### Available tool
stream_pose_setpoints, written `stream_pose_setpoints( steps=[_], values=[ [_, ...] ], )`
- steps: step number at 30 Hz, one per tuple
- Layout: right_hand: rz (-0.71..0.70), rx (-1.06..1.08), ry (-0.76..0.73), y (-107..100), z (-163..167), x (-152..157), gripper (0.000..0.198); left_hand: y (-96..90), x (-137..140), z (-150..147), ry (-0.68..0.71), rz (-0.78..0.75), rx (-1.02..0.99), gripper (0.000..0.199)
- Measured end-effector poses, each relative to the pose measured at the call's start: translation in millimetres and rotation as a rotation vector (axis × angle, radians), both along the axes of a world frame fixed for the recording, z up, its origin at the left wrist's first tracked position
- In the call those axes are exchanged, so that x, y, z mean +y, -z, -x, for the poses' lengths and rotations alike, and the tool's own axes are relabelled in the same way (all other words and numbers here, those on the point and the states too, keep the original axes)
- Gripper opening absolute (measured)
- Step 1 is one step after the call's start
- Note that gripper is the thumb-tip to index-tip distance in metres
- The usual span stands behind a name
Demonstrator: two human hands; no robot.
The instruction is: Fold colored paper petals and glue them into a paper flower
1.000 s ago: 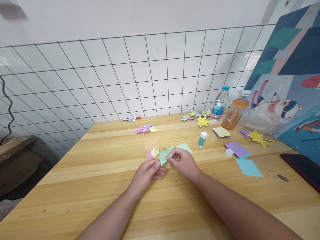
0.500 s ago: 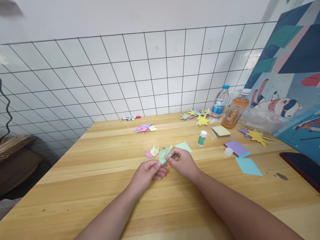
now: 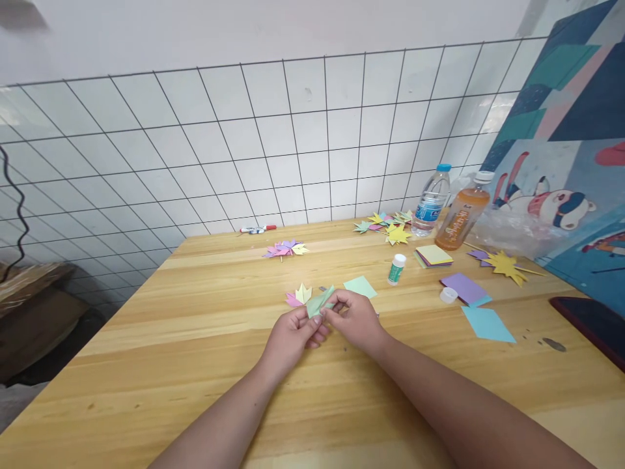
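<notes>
Between my two hands is a partly folded piece of light green paper, held just above the wooden table. My left hand pinches its lower edge, thumb on top and fingers beneath. From the right, my right hand grips the other side of the sheet between thumb and fingertips. Just behind lies a folded pink and cream paper piece. A flat light green square rests beyond my right hand. A glue stick with a white cap stands a little farther to the right.
Folded paper leaves and a marker lie at the back. On the right are a water bottle, an orange drink bottle, a paper stack, purple paper, a blue sheet, a small white cap and a phone.
The light green paper has tipped lower and looks narrower, its flap folded further over. Both hands keep their hold, and the camera view has shifted slightly.
</notes>
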State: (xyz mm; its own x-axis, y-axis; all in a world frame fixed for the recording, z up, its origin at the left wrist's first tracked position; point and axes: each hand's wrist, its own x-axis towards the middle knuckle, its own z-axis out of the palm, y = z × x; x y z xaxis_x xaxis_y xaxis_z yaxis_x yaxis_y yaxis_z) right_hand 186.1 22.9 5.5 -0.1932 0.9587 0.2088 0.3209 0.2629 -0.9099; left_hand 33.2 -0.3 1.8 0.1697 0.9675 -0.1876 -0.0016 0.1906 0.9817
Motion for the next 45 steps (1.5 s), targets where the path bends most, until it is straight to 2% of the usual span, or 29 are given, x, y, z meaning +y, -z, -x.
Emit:
stream_pose_setpoints(
  steps=[1, 2, 5, 6, 7, 8, 10, 11, 13, 18, 21, 24, 28, 31, 33, 35, 41, 45],
  values=[
    [-0.017, 0.011, 0.003, 0, 0, 0, 0.004, -0.4, 0, 0, -0.005, 0.002, -0.010, 0.038],
    [-0.029, 0.039, -0.004, 0, -1, -1, 0.013, -1.0, 0, 0, -0.010, 0.006, -0.021, 0.038],
    [0.007, 0.180, -0.033, 0, -2, -1, 0.061, -3.5, 0, 1, -0.032, 0.019, -0.055, 0.039],
    [0.054, 0.225, -0.046, 1, -3, 0, 0.072, -4.1, 0, 2, -0.039, 0.020, -0.063, 0.039],
    [0.117, 0.255, -0.076, 1, -3, 1, 0.076, -4.6, -1, 2, -0.042, 0.019, -0.066, 0.039],
    [0.185, 0.272, -0.114, 2, -2, 1, 0.071, -4.9, -1, 2, -0.039, 0.015, -0.062, 0.038],
    [0.298, 0.277, -0.199, 2, -1, 2, 0.047, -4.6, -1, 2, -0.030, 0.004, -0.041, 0.037],
    [0.331, 0.275, -0.226, 2, -1, 2, 0.038, -4.2, -2, 2, -0.027, 0.000, -0.029, 0.036],
    [0.352, 0.277, -0.217, 0, 0, 2, 0.030, -3.2, -1, 3, -0.027, -0.011, -0.007, 0.036],
    [0.347, 0.281, -0.111, -4, -1, 3, 0.029, -2.5, 0, 5, -0.040, -0.069, 0.034, 0.035],
    [0.341, 0.273, -0.047, -4, -5, 5, 0.030, -3.4, 1, 7, -0.038, -0.044, 0.042, 0.034],
    [0.318, 0.245, -0.047, -1, -7, 8, 0.029, -3.9, 2, 8, -0.032, -0.004, 0.045, 0.033],
    [0.244, 0.165, -0.047, 0, -9, 8, 0.028, -2.6, 3, 9, -0.037, 0.016, 0.039, 0.033],
    [0.118, 0.140, -0.066, -2, -9, 5, 0.018, -1.7, 2, 10, -0.012, 0.007, 0.059, 0.033],
    [0.072, 0.150, -0.122, -4, -10, 3, 0.037, -1.8, 0, 9, 0.032, -0.025, 0.089, 0.032],
    [0.094, 0.130, -0.176, -4, -11, 3, 0.051, -2.4, -1, 9, 0.068, -0.062, 0.113, 0.031],
    [0.123, 0.023, -0.026, -2, -14, 9, 0.043, -2.4, 1, 9, -0.033, -0.013, 0.055, 0.034],
    [0.165, 0.072, -0.032, -4, -15, 10, 0.041, -2.5, 3, 12, -0.069, 0.006, 0.003, 0.035]
  ],
)
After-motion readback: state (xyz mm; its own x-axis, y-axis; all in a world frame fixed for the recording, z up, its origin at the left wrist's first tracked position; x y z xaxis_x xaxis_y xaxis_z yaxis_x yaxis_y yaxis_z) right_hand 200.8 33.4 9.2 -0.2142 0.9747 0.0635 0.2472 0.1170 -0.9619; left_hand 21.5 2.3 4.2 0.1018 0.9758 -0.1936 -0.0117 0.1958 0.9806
